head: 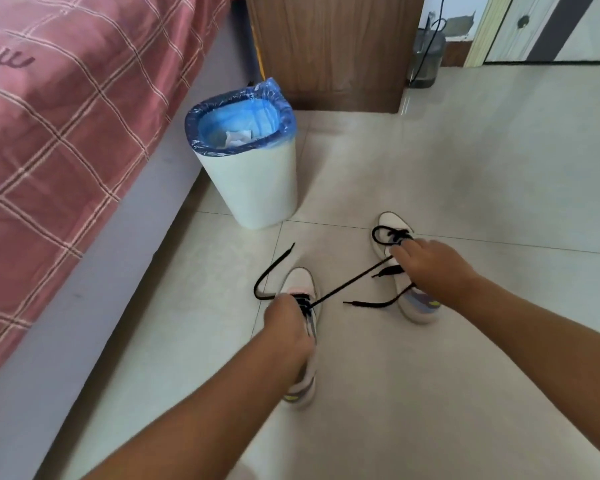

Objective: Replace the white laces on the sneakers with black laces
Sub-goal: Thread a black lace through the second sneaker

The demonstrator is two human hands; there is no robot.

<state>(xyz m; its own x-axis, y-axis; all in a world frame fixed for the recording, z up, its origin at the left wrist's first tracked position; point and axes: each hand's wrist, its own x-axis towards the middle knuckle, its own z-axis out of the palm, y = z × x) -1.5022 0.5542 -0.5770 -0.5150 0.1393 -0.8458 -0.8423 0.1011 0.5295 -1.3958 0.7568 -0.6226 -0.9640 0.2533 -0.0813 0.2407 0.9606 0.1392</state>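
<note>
Two white sneakers with pastel heels lie on the tiled floor. My left hand point(286, 323) grips the left sneaker point(300, 282) over its laced part, hiding most of it. A black lace point(354, 282) runs taut from that shoe up to my right hand point(430, 268), whose fingers curl around it above the right sneaker point(392, 220). The lace's other end point(274, 266) loops off to the left on the floor. The right sneaker carries its own black lace point(378, 301), with a loop near the toe and a loose end trailing left.
A white bin point(257, 181) with a blue liner and crumpled paper stands just beyond the shoes. A bed with a pink checked cover point(66, 116) lies along the left. A wooden cabinet point(333, 50) and a grey water jug point(424, 60) stand at the back.
</note>
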